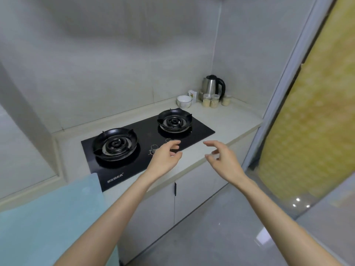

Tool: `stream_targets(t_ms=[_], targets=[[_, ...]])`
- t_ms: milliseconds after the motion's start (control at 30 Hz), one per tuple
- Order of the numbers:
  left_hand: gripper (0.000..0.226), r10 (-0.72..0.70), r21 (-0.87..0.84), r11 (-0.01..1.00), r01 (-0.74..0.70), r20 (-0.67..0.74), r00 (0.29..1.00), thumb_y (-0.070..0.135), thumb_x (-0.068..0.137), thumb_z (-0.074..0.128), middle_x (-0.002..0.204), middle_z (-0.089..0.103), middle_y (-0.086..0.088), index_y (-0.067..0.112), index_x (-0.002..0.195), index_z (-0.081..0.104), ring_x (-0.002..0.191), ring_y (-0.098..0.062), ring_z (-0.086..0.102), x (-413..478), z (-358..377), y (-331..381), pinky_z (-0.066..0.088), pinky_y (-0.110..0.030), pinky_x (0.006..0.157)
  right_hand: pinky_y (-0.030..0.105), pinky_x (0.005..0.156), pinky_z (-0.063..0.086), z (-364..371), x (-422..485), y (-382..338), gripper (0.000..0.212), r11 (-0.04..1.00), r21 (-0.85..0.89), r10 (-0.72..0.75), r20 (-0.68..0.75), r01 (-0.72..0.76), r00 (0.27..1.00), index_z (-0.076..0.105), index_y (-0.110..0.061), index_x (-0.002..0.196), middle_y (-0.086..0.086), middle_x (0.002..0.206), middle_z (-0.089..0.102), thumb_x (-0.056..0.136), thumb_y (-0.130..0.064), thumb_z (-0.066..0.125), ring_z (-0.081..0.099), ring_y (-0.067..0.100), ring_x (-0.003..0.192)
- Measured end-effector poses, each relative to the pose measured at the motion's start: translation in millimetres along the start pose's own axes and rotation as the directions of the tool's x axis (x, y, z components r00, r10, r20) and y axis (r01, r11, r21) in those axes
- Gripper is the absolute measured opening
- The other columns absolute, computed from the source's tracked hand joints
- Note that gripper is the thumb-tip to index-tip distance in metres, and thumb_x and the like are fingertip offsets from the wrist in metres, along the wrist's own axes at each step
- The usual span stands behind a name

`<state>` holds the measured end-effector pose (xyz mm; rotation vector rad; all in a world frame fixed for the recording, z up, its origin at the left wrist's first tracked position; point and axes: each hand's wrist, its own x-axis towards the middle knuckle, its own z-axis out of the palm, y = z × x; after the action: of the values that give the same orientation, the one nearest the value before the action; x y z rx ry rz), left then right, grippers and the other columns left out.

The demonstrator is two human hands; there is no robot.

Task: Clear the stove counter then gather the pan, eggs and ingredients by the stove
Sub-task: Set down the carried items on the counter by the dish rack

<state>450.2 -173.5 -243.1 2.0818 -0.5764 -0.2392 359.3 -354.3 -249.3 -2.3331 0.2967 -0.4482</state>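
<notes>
Presently left hand (pixel 165 156) and right hand (pixel 225 159) are held loosely open, empty; bowls (pixel 184 101) at one o'clock, likely fragile, are best gripped by the rim.

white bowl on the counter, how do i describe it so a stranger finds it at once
Find the black glass stove, then its right burner. Just past the stove's back right corner, near the wall, sits the white bowl. Unlike the steel kettle and clear jars to its right, it is low, round and open-topped.
</notes>
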Motion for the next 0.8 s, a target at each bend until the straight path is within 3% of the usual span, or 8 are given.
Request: stream_targets(t_ms=[200, 400, 533, 667, 800], targets=[[0.043, -0.034, -0.007, 0.999, 0.034, 0.031, 0.999, 0.023, 0.092, 0.057, 0.121, 0.059, 0.006, 0.023, 0.134, 0.049, 0.097, -0.011, 0.061, 100.7, 64.6, 6.5, 0.046, -0.024, 0.09, 0.03, 0.087, 0.05, -31.0, 83.5, 80.3, 0.041, 1.0, 0.001, -0.002, 0.013, 0.001, 1.0, 0.051, -0.027, 0.13, -0.007, 0.132, 0.052, 0.092, -0.016, 0.057, 0.052, 0.01, 0.103], [0.043, -0.147, -0.079, 0.986, 0.146, -0.006, 0.989, 0.022, 0.091, 0.058, 0.121, 0.06, 0.003, 0.023, 0.134, 0.05, 0.086, -0.006, 0.059, 205.9, 131.5, 34.0, 0.048, -0.024, 0.086, 0.015, 0.081, 0.039, -83.0, 177.6, 166.9, 0.042, 0.998, -0.048, -0.025, 0.113, 0.031, 0.993, 0.05, -0.026, 0.133, -0.007, 0.131, 0.052, 0.093, -0.017, 0.058, 0.051, 0.008, 0.1], [0.044, -0.187, -0.088, 0.979, 0.184, -0.023, 0.982, 0.021, 0.092, 0.058, 0.123, 0.059, 0.002, 0.022, 0.136, 0.049, 0.088, -0.005, 0.058, 260.4, 154.1, 41.4, 0.046, -0.021, 0.077, 0.015, 0.082, 0.037, -103.3, 234.5, 209.9, 0.042, 0.999, -0.044, -0.01, 0.155, 0.017, 0.988, 0.049, -0.025, 0.133, -0.004, 0.132, 0.052, 0.093, -0.017, 0.058, 0.05, 0.009, 0.099], [0.047, -0.222, -0.065, 0.974, 0.219, -0.039, 0.974, 0.023, 0.092, 0.058, 0.127, 0.057, 0.002, 0.024, 0.138, 0.046, 0.094, -0.005, 0.059, 319.8, 170.3, 39.7, 0.05, -0.028, 0.089, 0.015, 0.082, 0.036, -110.5, 292.7, 245.6, 0.041, 1.0, -0.026, -0.005, 0.181, 0.01, 0.983, 0.049, -0.028, 0.131, -0.005, 0.133, 0.049, 0.093, -0.017, 0.058, 0.05, 0.008, 0.099], [0.054, -0.209, -0.034, 0.978, 0.208, -0.048, 0.977, 0.024, 0.092, 0.058, 0.134, 0.051, 0.0, 0.024, 0.143, 0.039, 0.105, -0.012, 0.057, 385.9, 184.8, 36.6, 0.046, -0.027, 0.092, 0.019, 0.085, 0.038, -111.6, 356.1, 274.8, 0.043, 0.999, -0.035, 0.003, 0.197, 0.004, 0.98, 0.048, -0.03, 0.132, -0.006, 0.134, 0.046, 0.092, -0.018, 0.06, 0.05, 0.01, 0.102]])
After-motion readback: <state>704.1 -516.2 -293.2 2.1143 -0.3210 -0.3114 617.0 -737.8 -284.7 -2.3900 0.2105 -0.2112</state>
